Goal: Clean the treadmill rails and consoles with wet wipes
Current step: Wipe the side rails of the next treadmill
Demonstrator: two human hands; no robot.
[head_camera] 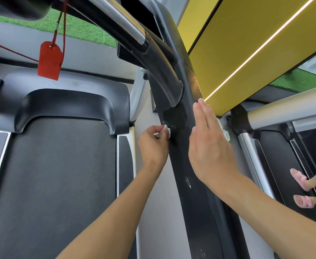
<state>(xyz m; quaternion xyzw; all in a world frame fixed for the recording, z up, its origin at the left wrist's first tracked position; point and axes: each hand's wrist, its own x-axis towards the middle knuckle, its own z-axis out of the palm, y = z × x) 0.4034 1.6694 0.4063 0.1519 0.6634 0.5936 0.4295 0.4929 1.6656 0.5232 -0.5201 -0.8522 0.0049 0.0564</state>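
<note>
Your left hand (154, 144) pinches a small white wipe (166, 130) and presses it on the black treadmill post (181, 165), near the middle. Your right hand (209, 144) is flat, fingers straight and together, just beside the post, at 3 o'clock from the wipe. A white and green pack (226, 134) peeks out behind it. Its writing is too small to read. A red tag (49, 60) hangs at 10 o'clock.

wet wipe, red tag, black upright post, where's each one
wet wipe (166, 130): head view, white bunched end
red tag (49, 61): head view, middle of its flat face
black upright post (192, 202): head view, bare front face low down
</note>
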